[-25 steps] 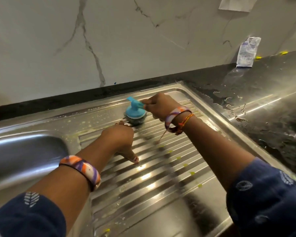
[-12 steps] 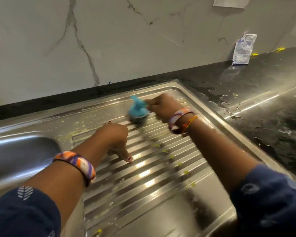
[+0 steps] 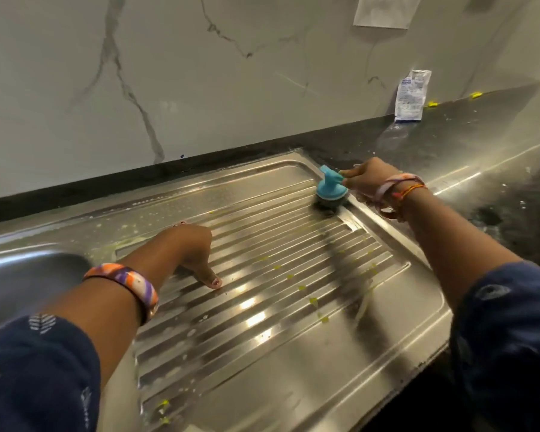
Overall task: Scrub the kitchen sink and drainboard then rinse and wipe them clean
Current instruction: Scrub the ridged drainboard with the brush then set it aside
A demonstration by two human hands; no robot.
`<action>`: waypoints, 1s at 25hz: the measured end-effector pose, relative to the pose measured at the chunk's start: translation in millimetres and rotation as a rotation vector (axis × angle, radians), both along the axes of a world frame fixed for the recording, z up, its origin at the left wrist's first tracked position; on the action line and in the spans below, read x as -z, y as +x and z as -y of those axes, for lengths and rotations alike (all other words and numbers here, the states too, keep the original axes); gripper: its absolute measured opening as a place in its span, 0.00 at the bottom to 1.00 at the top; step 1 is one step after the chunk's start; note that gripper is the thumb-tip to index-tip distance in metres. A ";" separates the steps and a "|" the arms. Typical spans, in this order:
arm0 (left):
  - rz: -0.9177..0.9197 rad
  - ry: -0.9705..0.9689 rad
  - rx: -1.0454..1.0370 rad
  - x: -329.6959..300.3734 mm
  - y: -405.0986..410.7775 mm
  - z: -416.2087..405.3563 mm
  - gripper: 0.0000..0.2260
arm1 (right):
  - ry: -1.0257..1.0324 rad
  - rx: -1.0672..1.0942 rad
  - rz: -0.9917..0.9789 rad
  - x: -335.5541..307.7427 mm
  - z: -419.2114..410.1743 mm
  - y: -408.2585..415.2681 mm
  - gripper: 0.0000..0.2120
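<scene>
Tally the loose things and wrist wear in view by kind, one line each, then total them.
Blue-handled scrubber, held by the right hand: 1
White packet against the wall: 1
Wide patterned bangles, one on each wrist: 2
Thread bracelet: 1
Total: 5

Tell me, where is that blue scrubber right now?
In the head view, the blue scrubber sits at the drainboard's far right corner, held by the right hand, near the black counter.

navy patterned sleeves [image 3: 38,375], striped bangles [image 3: 128,283]
</scene>
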State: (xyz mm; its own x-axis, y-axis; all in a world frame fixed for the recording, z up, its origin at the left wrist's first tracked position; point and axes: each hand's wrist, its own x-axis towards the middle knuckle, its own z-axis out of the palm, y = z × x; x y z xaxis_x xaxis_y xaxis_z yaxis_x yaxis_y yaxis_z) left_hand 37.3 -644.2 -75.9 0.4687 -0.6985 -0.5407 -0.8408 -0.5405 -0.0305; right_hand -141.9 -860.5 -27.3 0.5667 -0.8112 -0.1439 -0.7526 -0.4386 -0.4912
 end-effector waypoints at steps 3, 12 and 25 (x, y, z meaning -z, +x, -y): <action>-0.002 -0.017 -0.016 0.4 -0.6 -1.9 0.33 | 0.247 -0.082 0.042 -2.0 -28.8 -19.6 0.14; -0.012 -0.059 -0.020 5.5 4.8 -7.2 0.36 | -0.128 -0.113 -0.019 19.9 -49.2 19.4 0.16; 0.008 -0.075 -0.026 3.8 4.1 -6.8 0.36 | -0.171 -0.099 -0.062 16.8 -25.6 13.0 0.17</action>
